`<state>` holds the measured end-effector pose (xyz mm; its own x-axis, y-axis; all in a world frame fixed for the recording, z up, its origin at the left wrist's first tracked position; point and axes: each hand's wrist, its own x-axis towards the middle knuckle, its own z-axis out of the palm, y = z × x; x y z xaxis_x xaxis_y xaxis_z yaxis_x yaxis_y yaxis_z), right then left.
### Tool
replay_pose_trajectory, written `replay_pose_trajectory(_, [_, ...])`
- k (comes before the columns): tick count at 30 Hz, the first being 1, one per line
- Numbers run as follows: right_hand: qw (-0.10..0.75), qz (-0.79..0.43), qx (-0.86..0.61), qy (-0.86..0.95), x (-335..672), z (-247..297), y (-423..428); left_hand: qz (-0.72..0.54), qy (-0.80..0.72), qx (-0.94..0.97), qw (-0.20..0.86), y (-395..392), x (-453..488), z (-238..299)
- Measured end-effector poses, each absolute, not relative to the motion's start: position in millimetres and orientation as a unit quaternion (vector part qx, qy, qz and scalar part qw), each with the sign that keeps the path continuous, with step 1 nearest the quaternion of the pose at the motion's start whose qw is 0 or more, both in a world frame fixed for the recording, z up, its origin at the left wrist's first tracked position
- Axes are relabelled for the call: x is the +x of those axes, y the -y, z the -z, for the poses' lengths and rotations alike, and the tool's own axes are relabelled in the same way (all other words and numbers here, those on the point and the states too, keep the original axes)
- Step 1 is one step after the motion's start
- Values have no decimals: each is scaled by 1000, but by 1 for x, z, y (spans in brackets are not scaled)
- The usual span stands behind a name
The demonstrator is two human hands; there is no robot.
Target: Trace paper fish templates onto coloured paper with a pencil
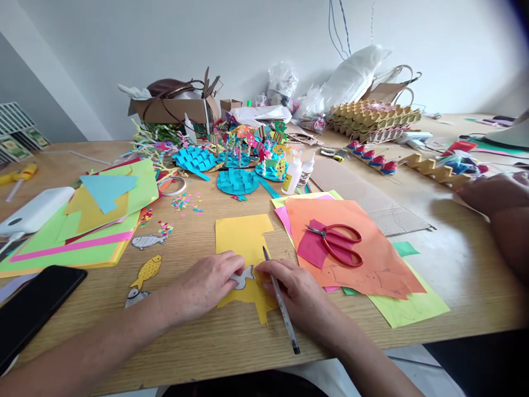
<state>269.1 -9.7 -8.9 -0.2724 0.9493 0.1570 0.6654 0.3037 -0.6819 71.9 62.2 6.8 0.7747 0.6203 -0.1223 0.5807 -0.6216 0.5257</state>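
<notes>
A notched sheet of yellow paper (239,234) lies flat before me. On it rests a grey paper fish cutout (244,278), its tail showing and the rest under my fingers. My left hand (215,278) is closed, its fingertips pinching the fish against the sheet. My right hand (291,284) has its fingertips at the sheet's right edge beside the tail. A clear pen (285,317) passes between its fingers, dark tip pointing away from me. To the left lie a yellow paper fish (149,270) and grey paper fish (149,241), one partly behind my left forearm.
Red-handled scissors (343,242) lie on orange paper (326,212) at right. Glue bottles (292,175) stand beyond, near blue woven paper pieces (237,182). A phone (41,309) and coloured sheets (115,242) are left. Another person's arm (502,209) reaches in from the right.
</notes>
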Motion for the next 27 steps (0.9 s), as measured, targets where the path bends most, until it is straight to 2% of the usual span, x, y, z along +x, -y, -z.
replay_pose_trajectory(15, [286, -243, -533, 758, 268, 10, 8, 31, -285, 951, 117, -49, 68, -10])
replay_pose_trajectory(27, [285, -241, -536, 758, 268, 8, 9, -35, -236, 966, 100, -55, 60, -5])
